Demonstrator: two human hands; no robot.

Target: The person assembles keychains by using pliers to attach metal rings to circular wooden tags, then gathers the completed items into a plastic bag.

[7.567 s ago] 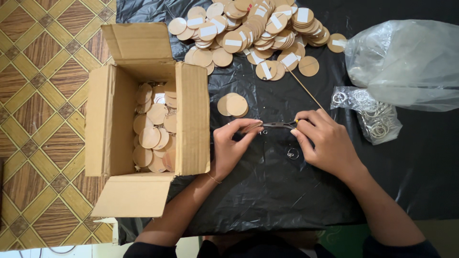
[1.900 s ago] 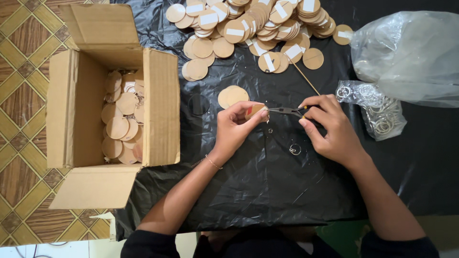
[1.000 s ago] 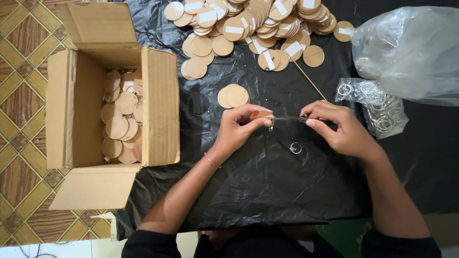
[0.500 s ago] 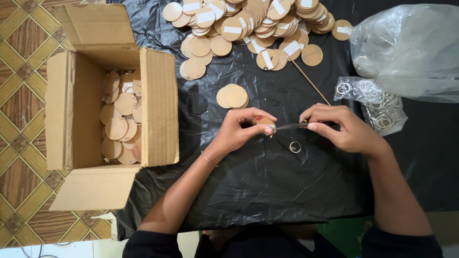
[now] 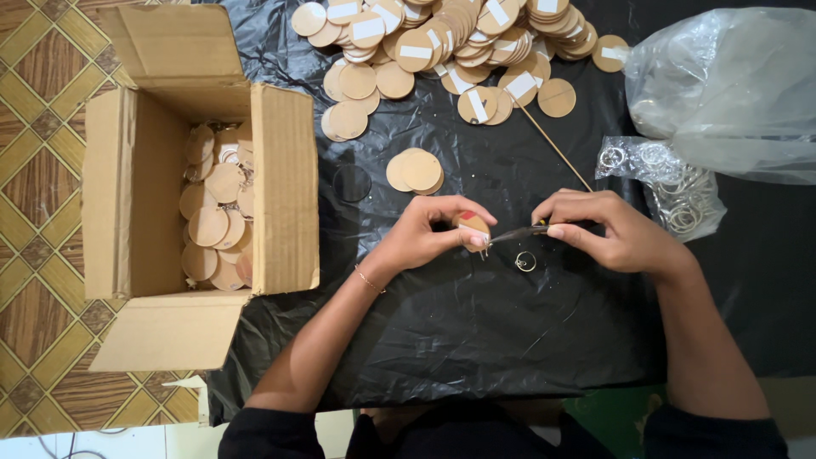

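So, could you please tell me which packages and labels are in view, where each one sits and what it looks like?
Cardboard box: left of the hands, on the floor at the black sheet's edge; brown, flaps open, round wooden discs inside.
Large plastic bag: upper right; clear, crumpled.
Small plastic bag: just below it; clear, holding metal rings.
White labels: top, on the heaped discs; small rectangles.

Single view only, from a head-worn camera looking almost straight down. The person's arms enter from the bottom edge. Range is close to moderate: the black plastic sheet (image 5: 476, 340) fills most of the frame, with patterned floor (image 5: 42, 85) along its left edge and an open cardboard box (image 5: 289, 187) overlapping that edge. No second view exists for overlap.
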